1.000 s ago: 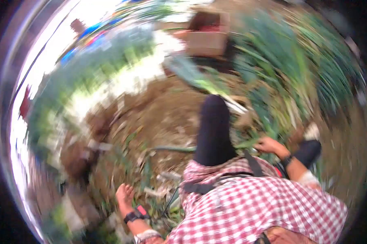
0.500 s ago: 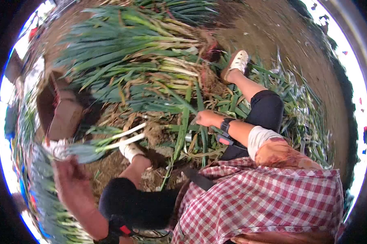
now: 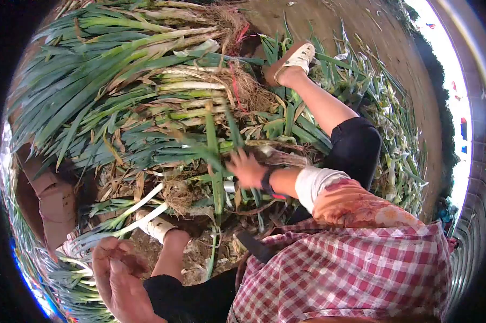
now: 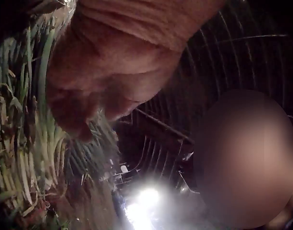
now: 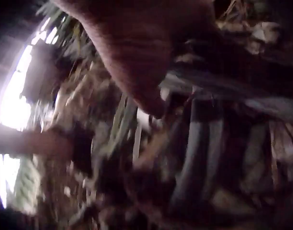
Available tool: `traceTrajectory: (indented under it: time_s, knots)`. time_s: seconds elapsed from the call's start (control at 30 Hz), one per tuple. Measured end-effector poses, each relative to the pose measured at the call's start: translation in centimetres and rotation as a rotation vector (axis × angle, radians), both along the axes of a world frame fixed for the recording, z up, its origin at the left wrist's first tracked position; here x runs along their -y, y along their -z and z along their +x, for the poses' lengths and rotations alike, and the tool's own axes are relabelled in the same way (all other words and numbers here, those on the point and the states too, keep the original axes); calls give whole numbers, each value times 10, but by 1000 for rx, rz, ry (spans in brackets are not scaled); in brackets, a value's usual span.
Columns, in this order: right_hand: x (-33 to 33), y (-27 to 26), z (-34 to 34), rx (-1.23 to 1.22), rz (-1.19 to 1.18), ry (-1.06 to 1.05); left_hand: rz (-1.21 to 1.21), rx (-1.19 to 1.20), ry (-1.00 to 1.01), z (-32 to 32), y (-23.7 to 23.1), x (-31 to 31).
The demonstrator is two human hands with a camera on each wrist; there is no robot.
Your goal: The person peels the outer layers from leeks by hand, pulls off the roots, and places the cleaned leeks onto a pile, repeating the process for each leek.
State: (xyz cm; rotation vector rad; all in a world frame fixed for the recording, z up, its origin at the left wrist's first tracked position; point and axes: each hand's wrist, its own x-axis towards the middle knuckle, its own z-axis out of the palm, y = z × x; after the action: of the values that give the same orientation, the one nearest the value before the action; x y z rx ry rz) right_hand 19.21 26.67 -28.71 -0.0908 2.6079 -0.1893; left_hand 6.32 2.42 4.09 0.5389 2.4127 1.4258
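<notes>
My left hand point(image 3: 122, 277) is raised at the lower left of the head view, its fingers loosely bent around nothing. Bent fingers also hang down in the left wrist view, where the hand point(image 4: 113, 67) is seen against a leek pile. Fingers spread, my right hand point(image 3: 246, 169) reaches over the litter between the legs, beside a blurred green leaf point(image 3: 217, 188). The right wrist view is dark and smeared around that hand point(image 5: 137, 57). Two leeks with white stalks point(image 3: 146, 197) and a tangled root clump point(image 3: 177, 195) lie between the two hands.
Bundled leeks point(image 3: 108, 54) with red ties point(image 3: 235, 86) fill the upper left. A cardboard box point(image 3: 57, 212) stands at left. Loose leaves point(image 3: 393, 145) cover the ground at right. Both feet, in pale shoes point(image 3: 303, 56), flank the litter.
The head view has swung round and steadied. The right hand has gone from closed at a leaf to spread fingers. The left hand has shifted slightly right and lower in view.
</notes>
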Motion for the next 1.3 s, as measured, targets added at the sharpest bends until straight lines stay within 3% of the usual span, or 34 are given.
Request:
traceTrajectory:
  time_s: [0.03,0.07,0.1,0.23,0.27,0.3,0.37,0.5,0.57,0.6,0.63,0.7,0.73,0.8,0.87,0.9,1.0,1.07,1.1,1.2,1.27,1.3]
  knots:
    - [11,0,38,164,-186,-20,-18,10,69,4,0,5]
    - [20,16,68,622,-277,-358,-15,1,74,11,-2,10]
    - [24,12,70,610,-272,-356,-13,46,65,23,-4,17]
    - [10,-24,42,507,-554,56,62,255,3,31,-3,15]
    - [11,-19,10,443,-396,199,136,349,-42,34,-3,13]
    - [1,-20,-6,135,-493,471,132,351,-42,35,-6,11]
    - [-19,-16,-37,-315,-214,478,147,730,-269,34,-12,6]
    - [-47,15,-25,-212,-76,262,110,531,-279,29,1,-9]
    - [-41,18,-23,43,4,249,124,556,-262,27,1,-14]
    - [-36,15,-20,64,-68,258,136,594,-242,27,2,-15]
    - [-27,-2,-15,-32,-391,408,159,642,-237,24,4,-12]
    - [-5,-16,-21,-91,-596,401,157,632,-222,23,7,-14]
    - [-2,-47,-29,-128,-824,340,148,636,-215,22,10,-16]
    - [0,-99,-41,88,-968,438,101,603,-205,16,15,-22]
    - [6,-140,-48,-17,-1038,463,5,690,-195,9,21,-25]
    - [10,-138,-52,-210,-1002,313,-83,671,-173,8,24,-26]
    - [28,-195,-73,-352,-1004,375,-195,547,-114,12,51,-34]
    - [45,-198,-86,-445,-969,361,112,429,-120,13,71,-51]
    - [53,-199,-90,-521,-934,346,293,494,-229,11,78,-63]
    - [75,-204,-86,-653,-883,317,329,277,-474,-10,103,-66]
    - [68,-204,-69,-501,-701,281,779,383,-545,-25,123,-64]
    - [60,-200,-59,-426,-652,296,795,409,-519,-26,118,-63]
